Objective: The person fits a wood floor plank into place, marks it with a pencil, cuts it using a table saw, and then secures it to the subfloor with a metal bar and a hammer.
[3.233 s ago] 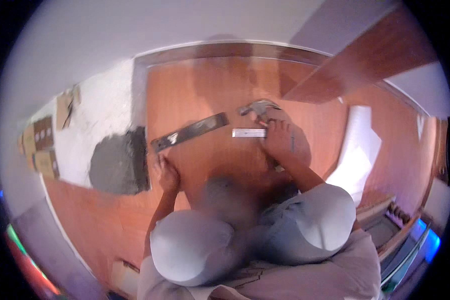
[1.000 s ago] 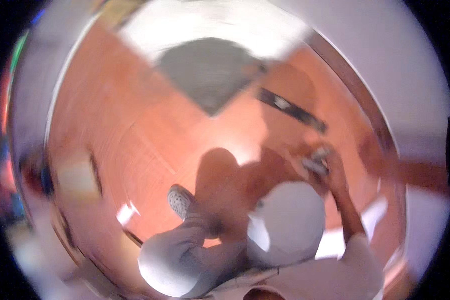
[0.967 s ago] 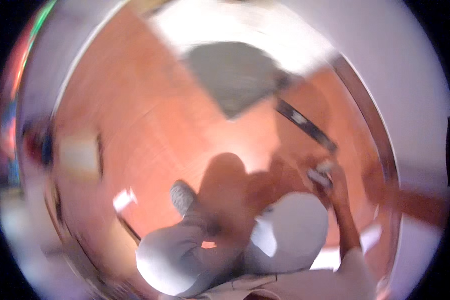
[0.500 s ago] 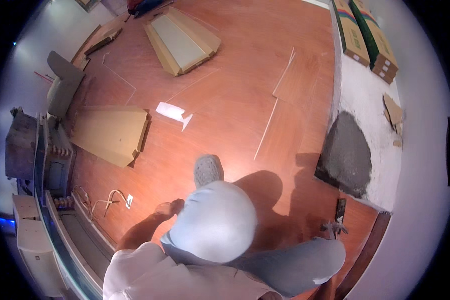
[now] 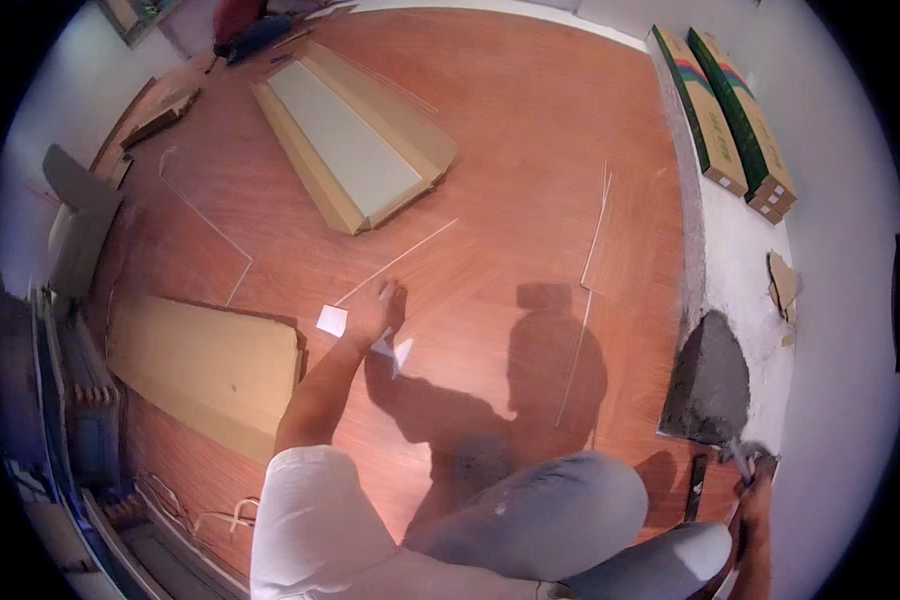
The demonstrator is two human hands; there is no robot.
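Left hand out

Left hand (image 5: 375, 308) now reaches frame centre onto white pieces (image 5: 332, 320); before, it was down beside the knee.

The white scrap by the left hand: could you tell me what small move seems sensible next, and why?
Probably closing the left hand on the white scrap. The hand is stretched out, fingers spread flat on the wooden floor, with the scrap just beside the fingertips and a second white piece at the wrist. The right hand already grips a hammer.

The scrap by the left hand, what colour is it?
White, seen in the head view: the scrap lies beside the left hand.
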